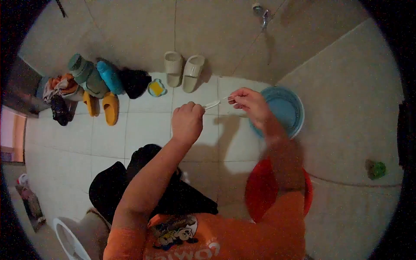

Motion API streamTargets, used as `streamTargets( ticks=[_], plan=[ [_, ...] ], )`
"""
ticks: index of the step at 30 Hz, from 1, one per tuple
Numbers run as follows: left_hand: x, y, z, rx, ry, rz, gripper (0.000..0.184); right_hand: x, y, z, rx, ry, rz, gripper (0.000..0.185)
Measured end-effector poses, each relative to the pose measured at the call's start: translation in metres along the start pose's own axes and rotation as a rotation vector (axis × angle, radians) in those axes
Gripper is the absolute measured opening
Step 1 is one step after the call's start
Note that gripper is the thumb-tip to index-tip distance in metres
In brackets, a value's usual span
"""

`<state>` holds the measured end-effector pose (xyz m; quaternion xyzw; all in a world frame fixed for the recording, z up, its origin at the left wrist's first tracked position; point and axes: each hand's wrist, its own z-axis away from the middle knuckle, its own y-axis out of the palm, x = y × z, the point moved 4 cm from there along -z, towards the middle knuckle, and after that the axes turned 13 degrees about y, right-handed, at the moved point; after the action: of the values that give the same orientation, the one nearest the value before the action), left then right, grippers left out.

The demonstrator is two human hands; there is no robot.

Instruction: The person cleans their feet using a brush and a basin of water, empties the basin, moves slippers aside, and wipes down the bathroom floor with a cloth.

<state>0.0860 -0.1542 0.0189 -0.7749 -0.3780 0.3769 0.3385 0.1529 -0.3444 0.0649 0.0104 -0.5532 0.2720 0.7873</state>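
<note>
the near end of the slim white implement (212, 104) is hidden inside the left hand (187, 122); the far end thins out and becomes hard to make out at the fingertips of the right hand (250, 105). dim light and grain obscure surface detail, so the exact type of implement cannot be confirmed. the rim of the blue basin (302, 113) is partly covered by the right hand and forearm, and the red basin (260, 190) is partly covered by the right arm.

the exposed part of the implement is white, narrow and smooth-looking, wider beside the left hand and tapering to a fine line toward the right hand. it is located between the two hands, above the tiled floor (147, 132) and, in the view, below the pale slide sandals (193, 73). its long axis runs across the view, rising slightly from left to right; the thin end points toward the right hand.

left hand: fingers curled into a fist around the near end. right hand: thumb and fingertips drawn close together at the thin end; whether they pinch it cannot be told
</note>
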Motion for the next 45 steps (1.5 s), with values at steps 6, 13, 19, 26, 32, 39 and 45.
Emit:
streamTargets(
  ticks=[6, 13, 19, 26, 32, 39, 45],
  plan=[
    [-0.015, -0.015, -0.006, -0.244, -0.015, 0.2, 0.036, 0.023, -0.005, -0.006, 0.127, -0.097, -0.569, 0.013],
    [-0.014, -0.002, 0.0, 0.057, -0.054, 0.183, 0.052, 0.079, -0.089, -0.042, -0.233, -0.273, -0.23, 0.019],
    [-0.02, 0.007, -0.001, 0.114, -0.003, 0.185, 0.053, 0.119, -0.166, -0.072, -0.691, -0.384, 0.033, 0.03],
    [-0.016, 0.003, -0.012, 0.197, 0.007, 0.223, 0.052, 0.145, -0.222, -0.146, -0.649, -0.318, 0.1, 0.032],
    [-0.021, -0.016, 0.018, 0.186, 0.023, 0.232, 0.052, 0.134, -0.252, -0.147, -0.732, -0.299, 0.144, 0.026],
    [-0.011, -0.023, 0.024, 0.205, 0.023, 0.26, 0.052, 0.158, -0.236, -0.137, -0.746, -0.133, -0.067, 0.019],
    [-0.014, -0.028, 0.031, 0.254, 0.059, 0.306, 0.048, 0.16, -0.25, -0.15, -0.77, -0.164, 0.143, 0.024]
  ],
)
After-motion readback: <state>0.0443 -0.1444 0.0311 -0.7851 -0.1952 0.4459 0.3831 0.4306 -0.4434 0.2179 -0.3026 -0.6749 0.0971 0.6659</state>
